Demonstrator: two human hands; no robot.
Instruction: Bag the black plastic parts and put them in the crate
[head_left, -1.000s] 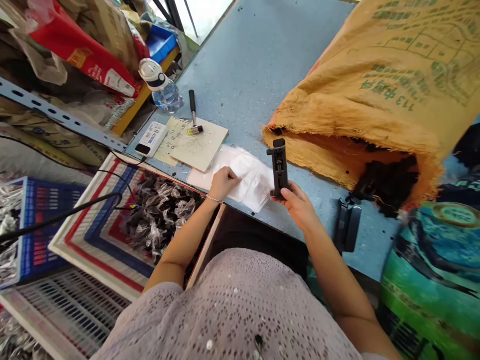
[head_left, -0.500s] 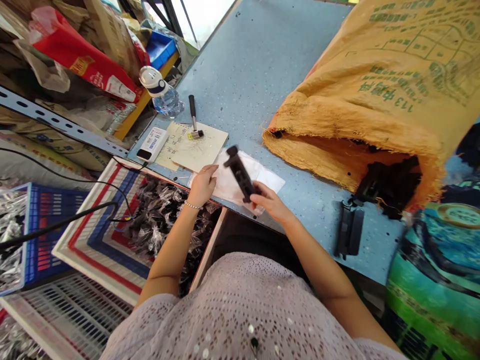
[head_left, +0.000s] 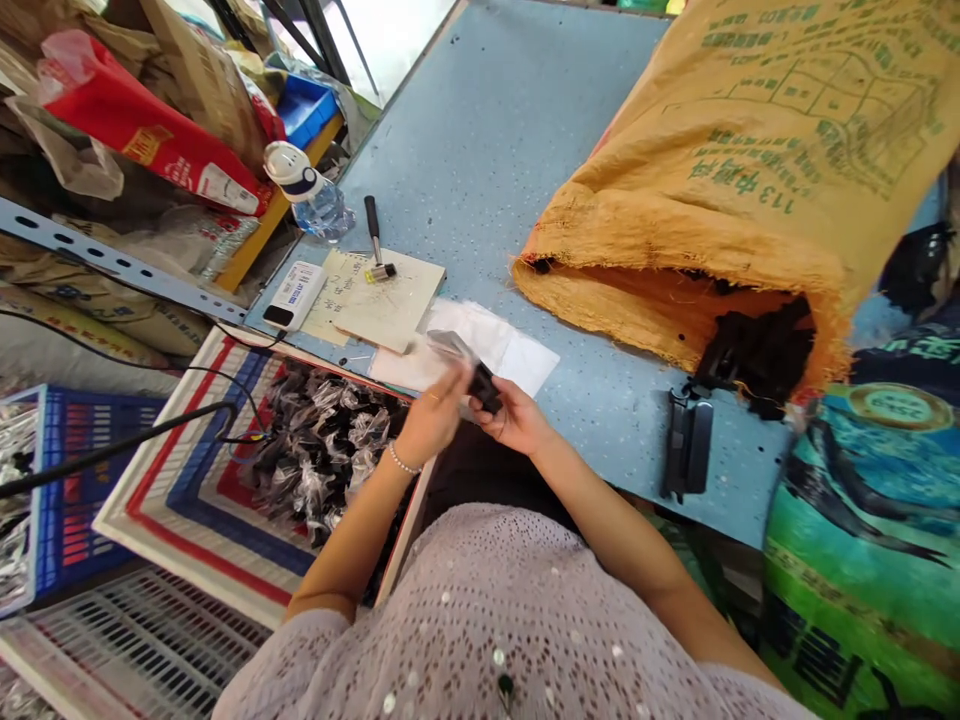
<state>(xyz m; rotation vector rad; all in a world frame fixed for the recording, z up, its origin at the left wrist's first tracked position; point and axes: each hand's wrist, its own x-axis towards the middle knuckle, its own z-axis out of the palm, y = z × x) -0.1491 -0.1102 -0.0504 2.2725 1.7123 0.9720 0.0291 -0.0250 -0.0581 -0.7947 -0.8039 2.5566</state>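
Over the near edge of the surface (head_left: 480, 130), the right hand (head_left: 519, 420) clamps the black part (head_left: 486, 388) by its near end; the left hand meets clear film (head_left: 448, 345), grip blurred, can't tell. Likely stiff, light, the film slippery: hold that solid end.

Extends left forearm (head_left: 364, 515) from lower left toward frame center, with left hand (head_left: 431, 420) blurred and fingers angled upper right. Angles right forearm (head_left: 611, 515) in from lower right, with right hand (head_left: 521, 418) just beside left, gripping with curled fingers.
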